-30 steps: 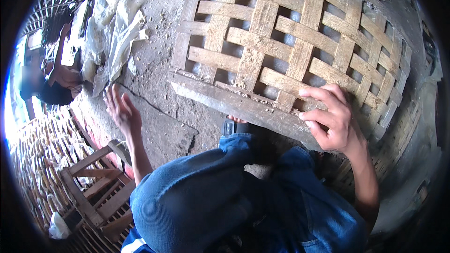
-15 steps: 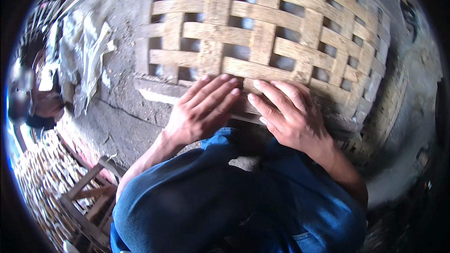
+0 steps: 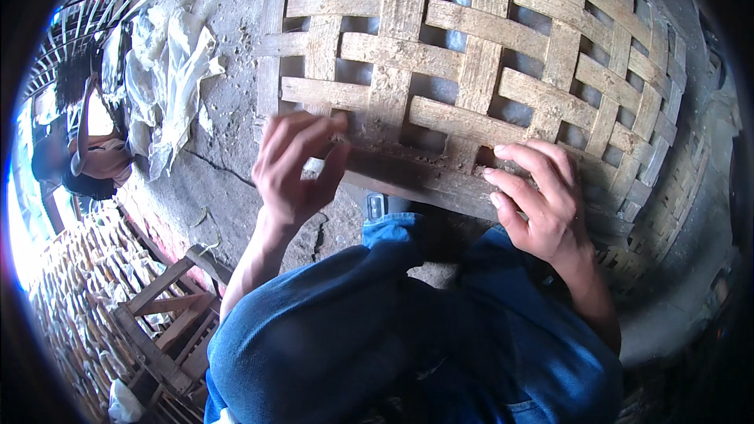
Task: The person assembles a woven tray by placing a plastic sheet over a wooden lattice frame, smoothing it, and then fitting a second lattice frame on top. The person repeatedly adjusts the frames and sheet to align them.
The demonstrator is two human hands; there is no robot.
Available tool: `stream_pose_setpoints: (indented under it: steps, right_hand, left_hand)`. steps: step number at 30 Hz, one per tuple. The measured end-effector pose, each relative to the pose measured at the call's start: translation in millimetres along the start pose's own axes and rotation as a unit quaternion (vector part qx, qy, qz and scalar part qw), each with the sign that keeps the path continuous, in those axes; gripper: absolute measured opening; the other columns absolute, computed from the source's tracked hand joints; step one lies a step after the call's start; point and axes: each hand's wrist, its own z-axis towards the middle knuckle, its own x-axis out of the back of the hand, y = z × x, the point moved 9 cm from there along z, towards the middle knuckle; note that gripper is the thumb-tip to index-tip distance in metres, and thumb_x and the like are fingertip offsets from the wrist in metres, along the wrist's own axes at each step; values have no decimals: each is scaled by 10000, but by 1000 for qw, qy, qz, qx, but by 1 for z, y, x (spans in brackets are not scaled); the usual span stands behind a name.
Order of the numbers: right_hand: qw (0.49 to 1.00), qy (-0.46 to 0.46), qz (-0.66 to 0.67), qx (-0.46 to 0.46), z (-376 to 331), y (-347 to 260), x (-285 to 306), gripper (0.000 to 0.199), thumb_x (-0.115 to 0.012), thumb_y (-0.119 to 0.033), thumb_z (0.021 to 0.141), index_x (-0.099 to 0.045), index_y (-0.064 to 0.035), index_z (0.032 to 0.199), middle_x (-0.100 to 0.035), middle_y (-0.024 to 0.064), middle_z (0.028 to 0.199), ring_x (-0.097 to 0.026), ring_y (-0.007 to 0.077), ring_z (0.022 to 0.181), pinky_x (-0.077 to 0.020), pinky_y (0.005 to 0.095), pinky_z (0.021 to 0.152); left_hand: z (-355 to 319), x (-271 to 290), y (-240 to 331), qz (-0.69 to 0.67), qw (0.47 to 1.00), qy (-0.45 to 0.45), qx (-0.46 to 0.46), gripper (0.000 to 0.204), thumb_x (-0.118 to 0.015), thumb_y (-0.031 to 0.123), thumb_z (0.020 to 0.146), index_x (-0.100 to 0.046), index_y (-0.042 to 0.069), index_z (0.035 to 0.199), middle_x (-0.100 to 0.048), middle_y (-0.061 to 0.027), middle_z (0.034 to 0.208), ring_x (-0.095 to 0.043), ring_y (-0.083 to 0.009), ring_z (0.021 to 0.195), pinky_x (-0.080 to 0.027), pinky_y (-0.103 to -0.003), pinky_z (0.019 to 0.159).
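A woven bamboo panel (image 3: 481,98) of wide pale strips in an open lattice lies before my knees. Its near side has a dark wooden edge (image 3: 416,177) with bits of dirt along it. At the left end of this edge is my left hand (image 3: 294,165), with thumb and curled fingers brought close in a pinch. What sits between those fingertips, if anything, is too small to make out. Toward the right, my right hand (image 3: 546,196) rests its fingertips at the edge, fingers bent but apart, holding nothing.
Crumpled clear plastic sheeting (image 3: 169,78) lies on the cracked concrete floor (image 3: 224,204) at left. A wooden frame (image 3: 169,314) stands lower left, beside many rows of pale pieces (image 3: 75,298). Another person (image 3: 86,149) is at the far left.
My left hand has moved left along the edge and gone from flat fingers to a pinch. My right hand has shifted right. The panel sits further right in view.
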Motion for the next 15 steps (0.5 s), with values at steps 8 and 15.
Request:
stream_pose_setpoints:
  steps: [8,15]
  right_hand:
    - [1000,-5,22,-17,2,0,3,280,-725,-55,779,-763,-65,1056,-671,91,1233,-615,307,1129,-515,421,955]
    - [994,-90,64,4,5,13,8,245,-727,-26,775,-770,-44,1015,-661,74,1234,-612,274,1157,-516,413,956]
  left_hand:
    - [30,-24,5,102,982,-112,116,209,-905,263,752,-796,102,831,-714,-11,792,-637,-219,817,-487,-375,742]
    - [23,-35,-17,29,975,-135,172,235,-885,311,777,-786,98,791,-667,11,748,-553,-204,778,-431,-387,823]
